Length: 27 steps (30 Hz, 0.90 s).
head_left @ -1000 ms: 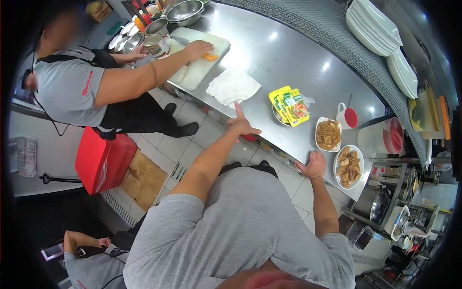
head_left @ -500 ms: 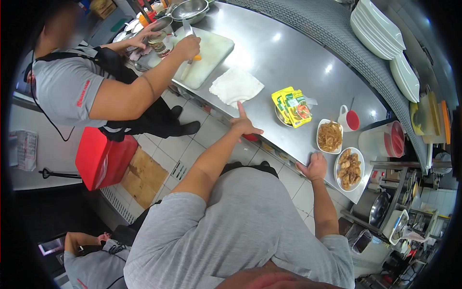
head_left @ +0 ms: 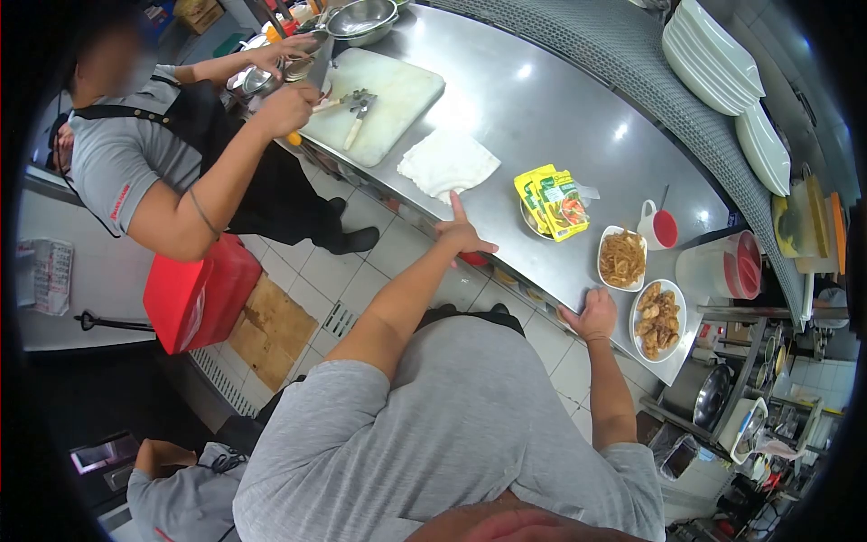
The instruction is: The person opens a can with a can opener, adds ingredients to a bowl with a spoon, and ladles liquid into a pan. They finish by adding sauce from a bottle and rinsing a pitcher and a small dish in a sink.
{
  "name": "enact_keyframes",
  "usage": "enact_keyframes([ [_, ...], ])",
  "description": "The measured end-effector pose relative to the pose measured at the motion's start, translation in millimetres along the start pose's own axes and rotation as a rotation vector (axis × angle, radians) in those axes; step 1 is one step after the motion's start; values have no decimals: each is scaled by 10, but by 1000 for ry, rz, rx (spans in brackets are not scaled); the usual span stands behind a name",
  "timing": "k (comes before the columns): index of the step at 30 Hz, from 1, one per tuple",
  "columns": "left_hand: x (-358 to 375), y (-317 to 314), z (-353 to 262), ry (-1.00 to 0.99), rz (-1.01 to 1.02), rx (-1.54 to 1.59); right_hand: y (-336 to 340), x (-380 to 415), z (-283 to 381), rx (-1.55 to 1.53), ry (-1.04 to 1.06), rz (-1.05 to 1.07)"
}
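My left hand (head_left: 461, 237) is at the front edge of the steel counter with its fingers apart and nothing in it. Its outstretched index finger reaches the near corner of a folded white cloth (head_left: 448, 164). My right hand (head_left: 593, 315) rests on the counter edge with the thumb spread, holding nothing. Close to it are a white bowl of brown sliced food (head_left: 622, 258) and a white oval dish of browned pieces (head_left: 657, 320). Yellow seasoning packets (head_left: 562, 206) lie on a small bowl between my two hands.
A co-worker (head_left: 208, 154) stands left by a white cutting board (head_left: 384, 108) with metal tools (head_left: 359, 120) on it. Metal bowls (head_left: 361, 20) sit behind. A white cup (head_left: 648, 221) and clear pitcher (head_left: 709, 271) stand right. Plates (head_left: 713, 54) are stacked on the shelf. Another person (head_left: 185, 488) is behind.
The co-worker has leaned back and drawn the near hand off the cutting board, where the metal tools now lie. My hands have stayed in place.
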<state>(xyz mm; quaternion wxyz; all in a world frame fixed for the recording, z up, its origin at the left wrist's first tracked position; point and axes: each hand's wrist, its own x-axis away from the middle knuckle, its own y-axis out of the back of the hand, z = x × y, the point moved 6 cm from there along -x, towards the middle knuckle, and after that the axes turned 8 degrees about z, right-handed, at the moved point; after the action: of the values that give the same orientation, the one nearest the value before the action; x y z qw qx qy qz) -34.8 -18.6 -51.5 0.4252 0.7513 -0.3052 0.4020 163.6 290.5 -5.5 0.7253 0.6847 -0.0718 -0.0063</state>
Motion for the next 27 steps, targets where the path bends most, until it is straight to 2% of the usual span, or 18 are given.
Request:
enact_keyframes([
  [7,36,2,1,21,-48,53,-1,2,2,-3,8,-22],
  [10,74,76,93,-143,40,75,36,-2,10,18,-16,17],
  [12,188,371,214,-363,98,49,25,-30,-25,-8,6,-11],
  [15,-192,1383,686,-401,-483,-351,-7,-32,-13,-27,50,-93],
  [16,311,1789,664,-238,-435,-124,3,-8,-5,-25,74,-128],
  [17,146,2179,836,-300,-789,-172,-4,-10,-3,-26,72,-112],
  [18,163,2502,879,-177,-873,-215,5,-16,10,-27,70,-99],
  [20,24,2912,1001,-59,-973,-196,18,-60,7,-22,62,-86],
  [23,-276,3150,1094,50,-906,-213,-21,-55,-20,-8,53,-58],
  [27,-709,3326,1089,41,-838,-197,-16,-94,12,-14,52,-47],
])
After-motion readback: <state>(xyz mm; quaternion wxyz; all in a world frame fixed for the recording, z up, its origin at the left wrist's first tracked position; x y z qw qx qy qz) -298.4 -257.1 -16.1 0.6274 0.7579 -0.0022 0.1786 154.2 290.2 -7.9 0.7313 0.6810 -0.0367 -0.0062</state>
